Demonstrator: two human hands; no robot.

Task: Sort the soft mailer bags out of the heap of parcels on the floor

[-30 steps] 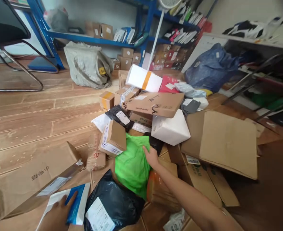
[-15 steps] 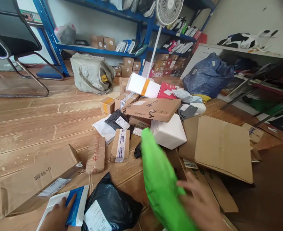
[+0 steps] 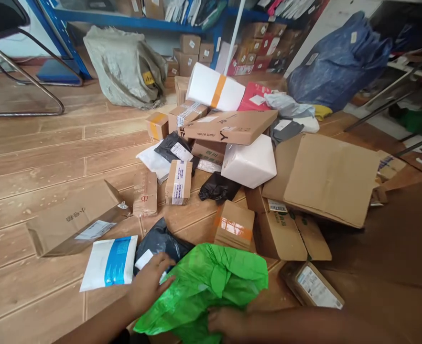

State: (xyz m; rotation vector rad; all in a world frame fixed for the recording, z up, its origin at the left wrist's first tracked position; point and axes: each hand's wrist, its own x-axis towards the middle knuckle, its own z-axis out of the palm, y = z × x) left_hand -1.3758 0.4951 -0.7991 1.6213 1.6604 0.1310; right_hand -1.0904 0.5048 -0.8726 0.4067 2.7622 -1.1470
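Floor [image 3: 35, 157]: bare boards spread wide along its left side; a narrower bare strip runs between the small box [image 3: 178, 181] and the black parcel [image 3: 164, 243].
Right side: tighter, with the big carton [image 3: 332, 181] tilted over other cardboard and the labelled parcel [image 3: 316, 286] lying near the right forearm.
Far side: a heap, topped by the flat carton [image 3: 228, 126], which overhangs the white box [image 3: 250, 160].
Green bag [image 3: 211, 277]: at the floor's near edge, about midway across, crumpled; its far rim comes close to the taped box [image 3: 234, 227].
Mailer [image 3: 110, 263]: flat on the boards, left of the black parcel.
Left hand [image 3: 153, 282]: open, thumb apart from the fingers, over the black parcel and the bag's left edge; contact cannot be told. Forearm slants up from the near left corner.
Right hand [image 3: 228, 322]: fingers curled, gripping the bag's near side. Forearm comes in low and almost level from the right.
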